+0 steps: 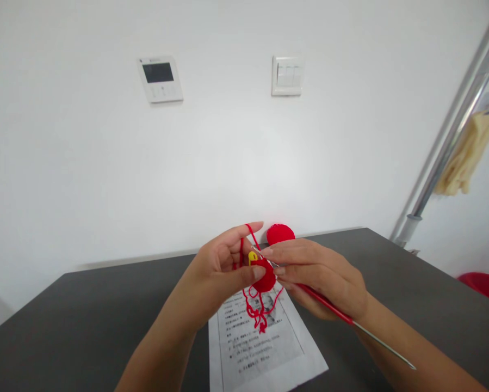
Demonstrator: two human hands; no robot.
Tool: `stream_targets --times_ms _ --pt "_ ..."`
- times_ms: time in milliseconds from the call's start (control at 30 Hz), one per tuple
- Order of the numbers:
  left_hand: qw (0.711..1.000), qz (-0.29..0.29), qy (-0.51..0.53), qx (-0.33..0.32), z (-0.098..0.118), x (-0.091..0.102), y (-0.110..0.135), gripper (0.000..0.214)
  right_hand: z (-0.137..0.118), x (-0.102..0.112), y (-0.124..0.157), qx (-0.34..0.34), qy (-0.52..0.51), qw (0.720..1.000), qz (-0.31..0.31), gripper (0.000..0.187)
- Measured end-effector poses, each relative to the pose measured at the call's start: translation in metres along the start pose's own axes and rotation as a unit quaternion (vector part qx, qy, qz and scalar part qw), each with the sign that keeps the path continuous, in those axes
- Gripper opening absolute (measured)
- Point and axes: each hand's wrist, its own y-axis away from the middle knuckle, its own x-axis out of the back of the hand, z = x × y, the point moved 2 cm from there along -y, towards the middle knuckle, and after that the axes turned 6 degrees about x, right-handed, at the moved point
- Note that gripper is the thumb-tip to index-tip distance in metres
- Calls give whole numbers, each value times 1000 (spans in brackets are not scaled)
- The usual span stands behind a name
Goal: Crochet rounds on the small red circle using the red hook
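My left hand [231, 261] pinches a small round piece of red crochet work [265, 280] between thumb and fingers. Red yarn [252, 235] loops over its raised index finger. A yellow stitch marker [252, 257] is clipped at the edge of the piece. My right hand [326, 272] is closed round a crochet hook [321, 298] with a red grip and metal ends. The hook's tip lies at the upper edge of the red piece, close to the yarn. Loose red yarn ends [261, 321] dangle below the piece. Whether a loop sits on the hook is too small to tell.
A printed sheet [268, 359] lies on the dark table [117, 326] beneath my hands. Behind them a ball of red yarn [280, 233] rests near the white wall. A wall panel [161, 79] and a light switch [287, 76] are above. A metal pole [448, 136] stands at right.
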Motion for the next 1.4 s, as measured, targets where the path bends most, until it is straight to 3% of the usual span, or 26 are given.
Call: stream_targets --times_ms 233,433,633,767,900,1000,1133,1267,1400 --pt "996 43 -61 -52 0 7 4 59 2 -1 -1 -28 -39 999 23 16" --pt "995 47 -59 -58 -1 1 2 61 1 -5 3 -33 0 999 38 20" --pt "988 79 -70 -111 -8 -4 0 47 1 -12 3 -48 44 995 81 17" --pt "988 93 -42 -119 -12 -7 1 40 5 -15 4 -61 2 994 95 16" --pt "993 59 7 -103 -15 -7 -2 35 8 -16 6 -76 -79 989 102 12" --pt "994 31 34 -98 -15 -9 -4 34 10 -17 8 -128 -149 973 123 8" --pt "992 57 50 -98 -14 -13 -4 32 11 -23 11 -175 -210 949 154 6" --pt "990 76 54 -103 -13 -17 -5 33 11 -27 12 -168 -199 953 153 9" --pt "989 102 31 -105 -13 -18 -4 30 9 -21 7 -104 -130 979 120 13"
